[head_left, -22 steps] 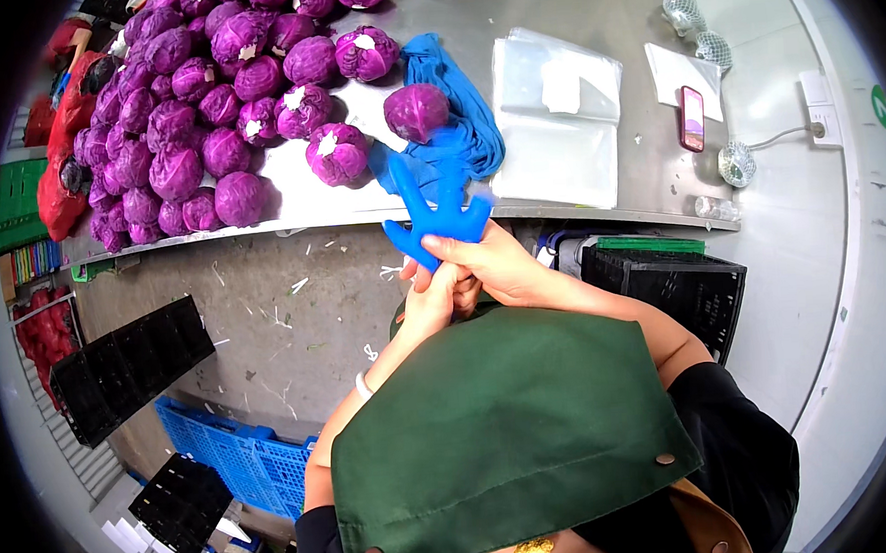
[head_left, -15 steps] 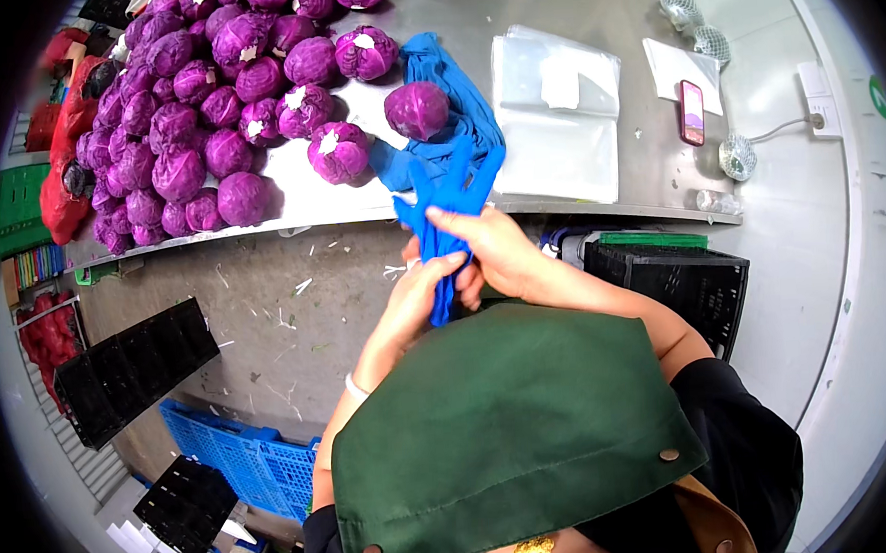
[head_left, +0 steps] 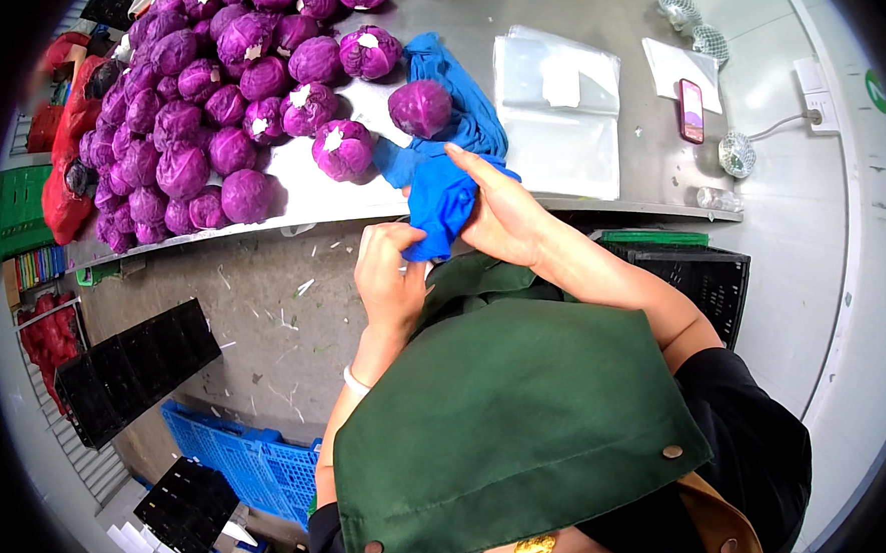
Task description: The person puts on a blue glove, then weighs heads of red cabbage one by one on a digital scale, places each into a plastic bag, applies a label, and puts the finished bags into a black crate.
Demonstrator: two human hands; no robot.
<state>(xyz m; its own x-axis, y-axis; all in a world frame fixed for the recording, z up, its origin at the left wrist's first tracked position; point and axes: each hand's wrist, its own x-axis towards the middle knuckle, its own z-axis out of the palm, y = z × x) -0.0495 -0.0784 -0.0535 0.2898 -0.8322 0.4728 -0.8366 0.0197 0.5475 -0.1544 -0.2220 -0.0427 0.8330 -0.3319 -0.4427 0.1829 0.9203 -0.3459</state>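
My left hand (head_left: 388,279) is closed, its fingers pinching the lower edge of a blue glove (head_left: 441,204). The glove is bunched, and its separate fingers no longer show. My right hand (head_left: 505,218) has the glove against its palm, thumb stretched out past the top. The glove hides most of that hand's other fingers; a bit of a fingertip shows at its left side. Just beyond my hands, a crumpled blue cloth (head_left: 458,85) lies on the metal table (head_left: 648,181). A single red cabbage (head_left: 420,108) rests against the cloth.
Many red cabbages (head_left: 182,170) are piled at the left of the table. Clear plastic bags (head_left: 566,145) lie right of the cloth, with a phone (head_left: 692,113) farther right. Black crates (head_left: 678,274) stand under the table's right end. A blue pallet (head_left: 237,457) lies on the floor.
The glove, before held upright with its fingers spread, is now bunched against my right palm. My left hand has moved up and left to the glove's lower edge. My right thumb now stretches upward.
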